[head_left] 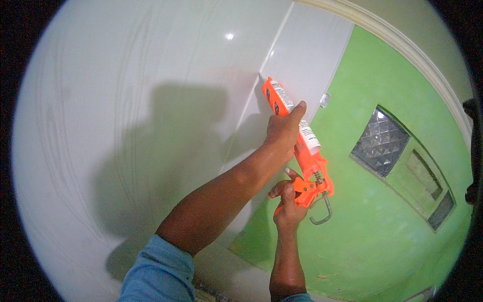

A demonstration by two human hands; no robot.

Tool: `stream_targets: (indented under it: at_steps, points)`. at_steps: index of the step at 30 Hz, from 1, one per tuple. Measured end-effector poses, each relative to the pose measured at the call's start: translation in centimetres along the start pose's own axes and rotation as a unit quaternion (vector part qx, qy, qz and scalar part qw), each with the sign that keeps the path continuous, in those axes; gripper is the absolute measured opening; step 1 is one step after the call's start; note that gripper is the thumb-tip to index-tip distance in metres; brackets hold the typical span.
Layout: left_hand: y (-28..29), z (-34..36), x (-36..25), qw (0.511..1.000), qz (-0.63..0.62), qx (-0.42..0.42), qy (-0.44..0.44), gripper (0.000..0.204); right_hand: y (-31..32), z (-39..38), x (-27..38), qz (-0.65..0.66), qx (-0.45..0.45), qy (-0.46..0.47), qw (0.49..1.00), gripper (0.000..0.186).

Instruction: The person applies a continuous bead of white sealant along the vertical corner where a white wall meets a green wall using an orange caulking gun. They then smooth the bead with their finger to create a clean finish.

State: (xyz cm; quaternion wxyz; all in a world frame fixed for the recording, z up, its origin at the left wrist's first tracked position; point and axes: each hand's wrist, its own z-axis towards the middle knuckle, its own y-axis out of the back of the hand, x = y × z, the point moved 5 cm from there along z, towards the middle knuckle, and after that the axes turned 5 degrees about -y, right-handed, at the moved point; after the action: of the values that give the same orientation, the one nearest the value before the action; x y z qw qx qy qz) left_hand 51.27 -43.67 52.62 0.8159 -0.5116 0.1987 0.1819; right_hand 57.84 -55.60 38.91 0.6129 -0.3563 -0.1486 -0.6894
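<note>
An orange caulking gun (317, 168) with a white sealant tube (308, 136) in it is held up at a slant against the wall. My left hand (283, 132) wraps around the gun's barrel, its thumb lying along the tube. Lower down, my right hand (291, 206) grips the handle and trigger. The bent metal rod (328, 209) sticks out of the gun's back end. At the front, the nozzle tip (261, 76) is at or very close to the seam (255, 86) between two glossy white wall panels; whether it touches, I cannot tell.
White panelling (75, 126) with faint grey streaks covers the left side, where my shadow falls. A green wall (402, 90) adjoins it on the right, with a small clear fitting (324, 100) at the border and a patterned-glass opening (381, 142). Cream moulding (402, 38) runs above.
</note>
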Motion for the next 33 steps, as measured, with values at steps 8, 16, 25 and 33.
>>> stream_targets:
  at_steps: [8, 16, 25, 33]
  points:
    - [0.9, -4.5, -1.1, 0.998, 0.022, 0.058, 0.029, 0.033, 2.2, -4.1, 0.4, -0.047, 0.045, -0.093, 0.994, 0.062]
    - [9.8, -17.1, -1.1, 0.987, 0.101, 0.118, 0.049, 0.032, 5.6, -4.5, -0.8, -0.448, 0.382, -0.098, 0.802, 0.093]
    - [22.8, -31.7, 4.1, 0.942, 0.315, 0.047, 0.104, 0.081, -7.6, 16.8, 4.3, -0.648, 0.204, 0.257, 0.687, 0.068]
    - [29.6, -40.2, 7.2, 0.871, 0.44, -0.028, 0.218, 0.108, -15.4, 26.1, 3.0, -0.679, 0.185, 0.281, 0.653, 0.06]
